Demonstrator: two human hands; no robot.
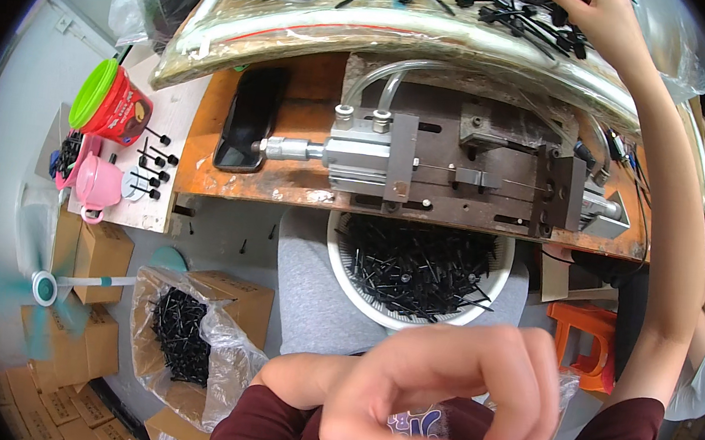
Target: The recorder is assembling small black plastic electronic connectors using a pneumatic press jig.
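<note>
My left hand (446, 390) is raised close in the lower middle, its fingers curled and thumb apart, with nothing visible between them. Up at the top right, my right hand (603, 19) reaches in among black stemmed plastic parts (524, 24) heaped on the raised shelf. Its fingers are bent together, partly cut off by the upper edge; what they hold is hidden. Below the shelf a metal clamping fixture (478, 194) with two air cylinders lies on the orange bench, neither hand touching it. On my lap rests a white basket (334, 256) full of similar black parts.
A black phone (247, 121) lies left of the fixture. Farther left are a red tub (121, 109), a pink cup (100, 183) and several loose parts. A lined carton (228, 327) of parts, a spinning fan (44, 287) and an orange stool (583, 340) stand lower. Another person sits at right.
</note>
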